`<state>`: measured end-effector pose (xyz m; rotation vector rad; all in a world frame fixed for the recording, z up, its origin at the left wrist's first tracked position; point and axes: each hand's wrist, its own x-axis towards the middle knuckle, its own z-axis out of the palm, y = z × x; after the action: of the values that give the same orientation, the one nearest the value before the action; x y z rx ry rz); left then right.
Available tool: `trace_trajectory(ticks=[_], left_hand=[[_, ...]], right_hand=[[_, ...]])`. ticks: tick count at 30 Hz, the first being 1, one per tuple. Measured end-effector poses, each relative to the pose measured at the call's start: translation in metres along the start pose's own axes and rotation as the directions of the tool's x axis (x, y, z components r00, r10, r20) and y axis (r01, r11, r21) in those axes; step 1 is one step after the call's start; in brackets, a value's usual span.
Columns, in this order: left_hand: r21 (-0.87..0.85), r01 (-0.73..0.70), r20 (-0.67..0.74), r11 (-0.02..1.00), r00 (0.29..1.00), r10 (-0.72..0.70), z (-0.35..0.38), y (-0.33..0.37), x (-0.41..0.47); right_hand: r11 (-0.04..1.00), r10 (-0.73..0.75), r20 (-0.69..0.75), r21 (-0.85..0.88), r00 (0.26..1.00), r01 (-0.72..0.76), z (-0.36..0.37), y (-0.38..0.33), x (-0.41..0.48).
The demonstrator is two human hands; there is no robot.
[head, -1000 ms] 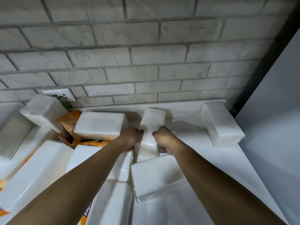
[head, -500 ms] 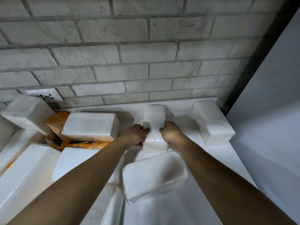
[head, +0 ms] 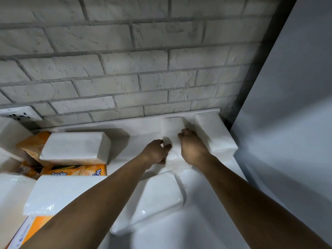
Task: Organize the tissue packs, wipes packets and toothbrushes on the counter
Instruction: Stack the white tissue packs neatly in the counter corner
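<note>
Orange packets (head: 34, 146) and white packs (head: 75, 148) are seen heaped at the left of the counter (head: 206, 221). By the brick wall (head: 143, 60), a tissue pack (head: 172, 126) is clamped between the curled fingers of the left hand (head: 156, 152) and right hand (head: 193, 148), just beside a corner pack (head: 215, 135).

A white-painted brick wall (head: 125, 60) is seen across the back, a white power socket (head: 19, 115) set low at its left. A glossy white counter (head: 206, 221) is butted against it, and a plain grey panel (head: 291, 123) is stood at the right.
</note>
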<state>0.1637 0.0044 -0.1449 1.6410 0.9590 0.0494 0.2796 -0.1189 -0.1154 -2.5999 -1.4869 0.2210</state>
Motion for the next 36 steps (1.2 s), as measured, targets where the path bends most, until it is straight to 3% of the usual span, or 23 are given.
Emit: trace_trajectory(ticks=[4,11,28,32,36], left_hand=[[0.011,-0.009,0.002,1.0,1.0,0.009,0.02,0.01,0.002],[0.02,-0.028,-0.009,0.999,1.0,0.028,0.043,0.022,0.005],[0.037,-0.009,-0.041,0.999,0.999,0.01,0.062,0.038,0.006],[0.006,0.007,-0.053,1.0,0.999,-0.006,0.059,0.038,-0.001],[0.112,-0.035,-0.073,0.993,0.996,0.044,0.043,0.036,-0.008]], right_hand=[[0.987,-0.036,-0.039,-0.159,0.999,0.03,-0.004,0.022,-0.006],[0.972,-0.063,-0.041,-0.23,0.997,0.052,-0.008,0.045,-0.01],[0.996,-0.013,0.018,-0.083,1.0,0.014,-0.004,0.07,-0.008],[0.998,0.0,-0.013,-0.061,1.0,0.0,-0.008,0.066,-0.011],[0.999,0.002,-0.075,-0.047,0.997,-0.006,-0.011,0.056,-0.022]])
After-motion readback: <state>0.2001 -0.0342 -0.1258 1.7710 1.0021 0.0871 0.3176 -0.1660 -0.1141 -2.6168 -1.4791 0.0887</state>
